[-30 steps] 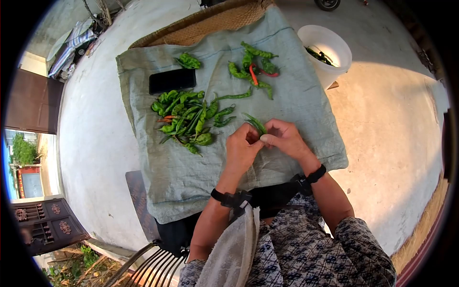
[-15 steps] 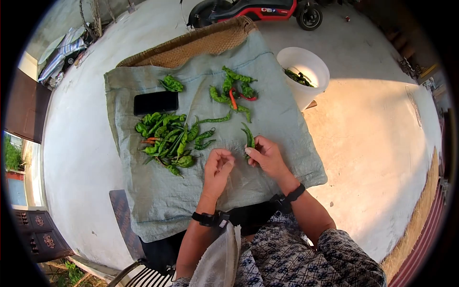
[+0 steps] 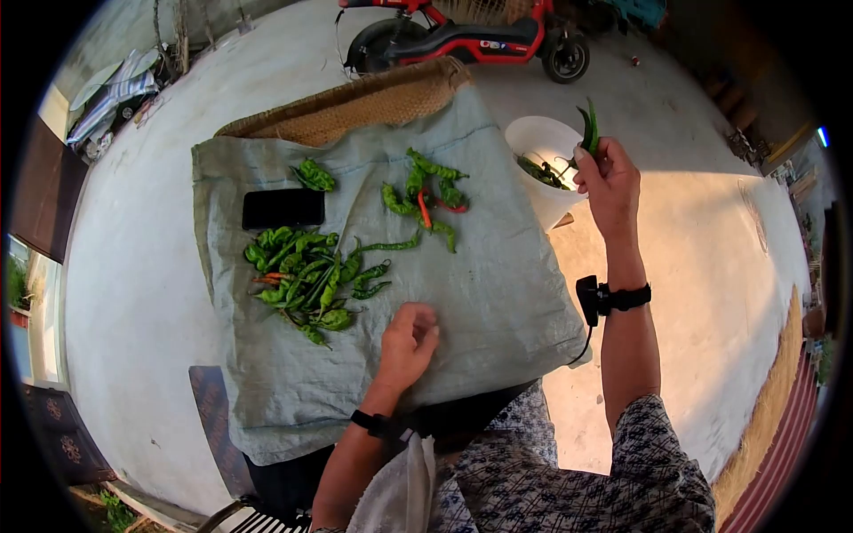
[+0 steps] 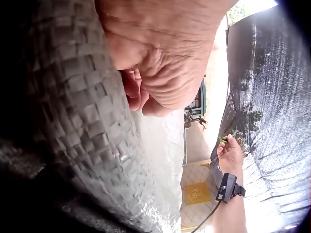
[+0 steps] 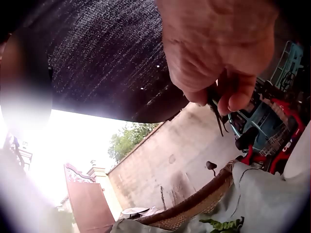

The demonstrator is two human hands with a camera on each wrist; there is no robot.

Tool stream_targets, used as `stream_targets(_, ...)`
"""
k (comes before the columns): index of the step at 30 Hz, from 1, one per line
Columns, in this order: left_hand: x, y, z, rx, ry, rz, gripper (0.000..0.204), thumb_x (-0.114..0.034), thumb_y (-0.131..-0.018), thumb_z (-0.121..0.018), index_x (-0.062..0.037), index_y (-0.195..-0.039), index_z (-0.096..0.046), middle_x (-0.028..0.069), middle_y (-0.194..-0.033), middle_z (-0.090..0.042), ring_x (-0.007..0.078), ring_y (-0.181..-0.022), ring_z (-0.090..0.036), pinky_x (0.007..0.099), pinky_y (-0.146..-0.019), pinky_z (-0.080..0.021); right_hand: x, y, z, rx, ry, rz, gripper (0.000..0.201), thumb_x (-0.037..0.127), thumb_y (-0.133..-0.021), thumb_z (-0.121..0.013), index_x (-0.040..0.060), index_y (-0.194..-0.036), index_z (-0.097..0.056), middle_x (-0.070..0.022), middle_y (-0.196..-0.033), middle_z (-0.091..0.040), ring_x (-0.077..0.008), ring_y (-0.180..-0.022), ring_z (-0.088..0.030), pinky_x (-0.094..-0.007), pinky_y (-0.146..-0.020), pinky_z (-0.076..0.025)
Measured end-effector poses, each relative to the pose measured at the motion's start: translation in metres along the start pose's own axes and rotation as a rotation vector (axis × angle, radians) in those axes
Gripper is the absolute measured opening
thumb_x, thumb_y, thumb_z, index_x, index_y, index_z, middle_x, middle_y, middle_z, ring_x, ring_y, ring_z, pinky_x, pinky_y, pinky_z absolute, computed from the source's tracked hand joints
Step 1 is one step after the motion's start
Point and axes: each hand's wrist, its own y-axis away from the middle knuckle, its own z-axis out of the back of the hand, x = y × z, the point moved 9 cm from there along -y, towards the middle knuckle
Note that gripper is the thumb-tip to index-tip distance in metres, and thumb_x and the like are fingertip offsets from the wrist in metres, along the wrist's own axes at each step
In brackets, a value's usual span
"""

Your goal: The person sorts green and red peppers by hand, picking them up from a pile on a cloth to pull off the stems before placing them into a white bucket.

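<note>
Raised at the right, my right hand [image 3: 613,188] pinches green chili peppers [image 3: 590,129] between thumb and fingers, beside the white bucket [image 3: 531,133]. Inside the bucket lie dark green peppers [image 3: 542,171]. In the right wrist view, thin stems [image 5: 218,119] hang below the fingers. My left hand [image 3: 409,345] is loosely curled with nothing in it, low over the grey-green woven sack [image 3: 489,311]. A pile of green peppers [image 3: 306,275] lies on the sack to its upper left. Farther back is a smaller group [image 3: 416,182] with red ones among it.
A black phone [image 3: 283,210] lies behind the pile, with one pepper [image 3: 313,175] beyond it. The sack covers a woven tray [image 3: 364,111], whose far edge shows. On the concrete floor [image 3: 702,258] behind stands a red scooter [image 3: 480,46].
Both hands were together at the peppers, then parted. My right hand has carried peppers up and right to the bucket, while the left stayed over the sack. The head view has shifted.
</note>
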Motion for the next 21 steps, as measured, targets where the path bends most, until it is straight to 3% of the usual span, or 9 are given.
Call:
stream_targets(3, 0.0, 0.001, 0.0, -0.004, 0.01, 0.003, 0.027, 0.005, -0.095, -0.071, -0.0041, -0.119, -0.062, 0.0039, -0.102, -0.07, 0.0106, -0.084, -0.064, 0.0264, -0.071, -0.054, -0.059, -0.062, 0.017, 0.045, 0.223, -0.058, 0.026, 0.019, -0.101, -0.077, -0.0018, -0.114, -0.068, -0.0074, -0.092, -0.075, -0.013, -0.072, -0.07, -0.0305, -0.061, -0.057)
stream_targets(5, -0.001, 0.0, 0.002, 0.0, 0.013, 0.014, 0.027, 0.005, -0.095, -0.071, -0.0043, -0.119, -0.063, 0.0034, -0.102, -0.07, 0.0102, -0.084, -0.064, 0.0262, -0.072, -0.053, -0.089, -0.071, 0.029, 0.061, 0.311, -0.131, 0.031, 0.021, -0.1, -0.077, -0.0025, -0.118, -0.069, -0.0099, -0.097, -0.076, -0.0158, -0.072, -0.072, -0.0326, -0.062, -0.059)
stream_targets(7, 0.002, 0.0, 0.001, 0.013, 0.021, 0.041, 0.026, 0.005, -0.095, -0.071, -0.0045, -0.118, -0.063, 0.0028, -0.101, -0.07, 0.0097, -0.085, -0.064, 0.026, -0.073, -0.053, -0.081, -0.069, 0.026, 0.064, 0.367, -0.149, 0.034, 0.022, -0.1, -0.077, -0.003, -0.121, -0.069, -0.0115, -0.1, -0.077, -0.0176, -0.072, -0.073, -0.0338, -0.062, -0.06)
stream_targets(9, 0.003, 0.001, 0.001, 0.003, 0.029, 0.063, 0.025, 0.004, -0.096, -0.071, -0.0046, -0.118, -0.063, 0.0021, -0.101, -0.07, 0.0091, -0.085, -0.063, 0.0257, -0.073, -0.053, -0.069, -0.044, 0.024, 0.049, 0.394, -0.121, 0.034, 0.022, -0.099, -0.077, -0.0033, -0.121, -0.068, -0.0124, -0.101, -0.077, -0.0183, -0.071, -0.073, -0.034, -0.062, -0.06)
stream_targets(11, 0.002, 0.0, 0.001, -0.007, 0.037, 0.072, 0.024, 0.004, -0.095, -0.071, -0.0047, -0.116, -0.064, 0.0027, -0.1, -0.071, 0.0103, -0.084, -0.065, 0.0268, -0.073, -0.054, -0.06, -0.012, 0.004, 0.149, 0.319, -0.102, 0.029, 0.014, -0.098, -0.074, -0.0027, -0.121, -0.068, -0.0131, -0.098, -0.076, -0.018, -0.069, -0.072, -0.0345, -0.062, -0.059)
stream_targets(14, 0.008, 0.0, 0.0, -0.013, 0.058, 0.073, 0.022, 0.005, -0.095, -0.07, -0.0043, -0.114, -0.065, 0.0044, -0.098, -0.073, 0.0126, -0.083, -0.068, 0.0291, -0.072, -0.056, -0.025, 0.057, -0.04, 0.349, 0.249, 0.043, 0.024, 0.007, -0.095, -0.071, -0.0009, -0.117, -0.067, -0.0137, -0.094, -0.074, -0.0213, -0.076, -0.072, -0.0364, -0.07, -0.058)
stream_targets(17, -0.001, 0.0, 0.002, 0.006, 0.035, 0.068, 0.02, 0.006, -0.096, -0.069, -0.0038, -0.113, -0.065, 0.0043, -0.098, -0.073, 0.0123, -0.083, -0.068, 0.029, -0.073, -0.056, -0.005, 0.128, -0.087, 0.61, 0.149, 0.051, 0.025, 0.009, -0.094, -0.073, 0.0015, -0.116, -0.065, -0.0154, -0.101, -0.071, -0.0289, -0.082, -0.073, -0.0401, -0.074, -0.058)
stream_targets(21, -0.007, 0.001, 0.005, -0.011, 0.06, 0.01, 0.02, 0.006, -0.097, -0.068, -0.0035, -0.114, -0.064, 0.0052, -0.1, -0.072, 0.0131, -0.087, -0.068, 0.0289, -0.078, -0.056, -0.025, 0.212, -0.138, 0.735, 0.176, 0.111, 0.024, 0.014, -0.096, -0.072, 0.0062, -0.116, -0.062, -0.014, -0.11, -0.065, -0.0357, -0.092, -0.07, -0.0466, -0.08, -0.058)
